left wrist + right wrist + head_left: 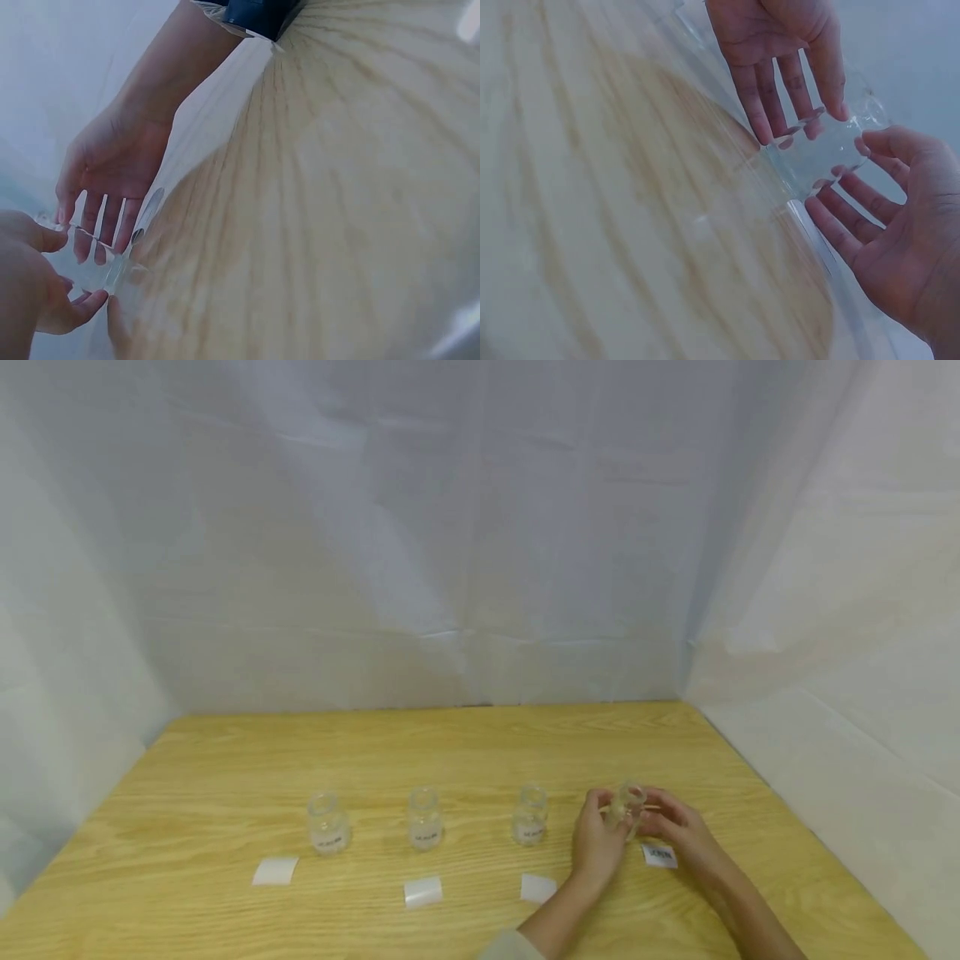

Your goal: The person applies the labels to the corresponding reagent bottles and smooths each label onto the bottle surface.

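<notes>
A clear glass bottle (631, 797) stands at the right of the row, between both hands. My left hand (597, 843) holds it from the left, thumb and fingertips against the glass. From the other side my right hand (688, 838) grips it likewise with thumb and fingertips. In the right wrist view the see-through bottle (817, 154) shows fingers of both hands around its body. Close to the right hand, a small white label (660, 857) with dark print lies on the wood. Whether the bottle carries a label of its own is hidden.
Three similar glass bottles with printed labels stand to the left: a far-left bottle (328, 827), a middle bottle (425, 821) and a nearer bottle (530, 817). White paper pieces (423, 892) lie in front of them. White sheeting (450, 543) surrounds the wooden table (450, 752).
</notes>
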`<state>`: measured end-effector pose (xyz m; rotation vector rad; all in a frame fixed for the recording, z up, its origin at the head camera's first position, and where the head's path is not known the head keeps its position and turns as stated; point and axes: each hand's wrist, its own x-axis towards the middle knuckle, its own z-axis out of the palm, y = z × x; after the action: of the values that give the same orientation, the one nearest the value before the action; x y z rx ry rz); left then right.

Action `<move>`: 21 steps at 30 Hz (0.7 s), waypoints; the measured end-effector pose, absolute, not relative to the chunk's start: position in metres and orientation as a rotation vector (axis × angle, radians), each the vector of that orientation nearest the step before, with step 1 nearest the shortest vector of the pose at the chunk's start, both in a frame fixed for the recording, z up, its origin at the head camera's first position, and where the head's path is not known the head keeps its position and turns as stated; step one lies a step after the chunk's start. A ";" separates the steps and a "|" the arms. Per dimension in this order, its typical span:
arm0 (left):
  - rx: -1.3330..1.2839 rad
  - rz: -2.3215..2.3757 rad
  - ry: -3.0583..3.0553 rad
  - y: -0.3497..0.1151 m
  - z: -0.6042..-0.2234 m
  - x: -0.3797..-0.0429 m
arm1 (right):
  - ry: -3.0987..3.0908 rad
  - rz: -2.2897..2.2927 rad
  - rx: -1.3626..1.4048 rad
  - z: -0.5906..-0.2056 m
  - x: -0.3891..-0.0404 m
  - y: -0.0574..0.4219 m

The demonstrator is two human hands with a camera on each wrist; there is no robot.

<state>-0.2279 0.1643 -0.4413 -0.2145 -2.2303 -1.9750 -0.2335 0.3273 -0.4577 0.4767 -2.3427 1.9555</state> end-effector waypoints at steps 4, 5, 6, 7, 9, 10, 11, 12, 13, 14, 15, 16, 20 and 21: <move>-0.207 -1.981 -2.230 0.161 -0.439 -0.225 | -2.364 1.931 0.498 -0.456 -0.233 0.326; -0.205 -1.981 -2.228 0.161 -0.439 -0.225 | -2.370 1.935 0.496 -0.456 -0.232 0.325; -0.202 -1.979 -2.228 0.161 -0.439 -0.224 | -2.376 1.941 0.489 -0.456 -0.232 0.325; -0.198 -1.976 -2.226 0.160 -0.439 -0.224 | -2.379 1.955 0.476 -0.456 -0.232 0.324; -0.188 -1.970 -2.229 0.160 -0.440 -0.224 | -2.387 1.970 0.464 -0.456 -0.233 0.323; -0.182 -1.959 -2.234 0.160 -0.440 -0.224 | -2.391 1.978 0.457 -0.456 -0.233 0.323; -0.177 -1.949 -2.237 0.160 -0.440 -0.224 | -2.394 1.979 0.459 -0.456 -0.233 0.323; -0.172 -1.939 -2.242 0.160 -0.441 -0.224 | -2.396 1.979 0.462 -0.456 -0.233 0.322; -0.168 -1.931 -2.243 0.160 -0.441 -0.225 | -2.398 1.977 0.465 -0.456 -0.233 0.322; -0.165 -1.924 -2.245 0.160 -0.442 -0.225 | -2.402 1.973 0.470 -0.455 -0.233 0.322; -0.165 -1.911 -2.247 0.160 -0.442 -0.226 | -2.404 1.970 0.472 -0.455 -0.233 0.321; -0.163 -1.901 -2.250 0.160 -0.443 -0.226 | -2.405 1.970 0.472 -0.455 -0.233 0.321; -0.172 -1.890 -2.253 0.161 -0.445 -0.226 | -2.397 1.972 0.493 -0.455 -0.233 0.321; -0.180 -1.881 -2.254 0.160 -0.445 -0.226 | -2.393 1.972 0.510 -0.455 -0.233 0.322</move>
<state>-0.2258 0.1604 -0.4451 -0.1801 -2.2540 -1.8809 -0.2334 0.3216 -0.4552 0.5099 -2.3933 1.9717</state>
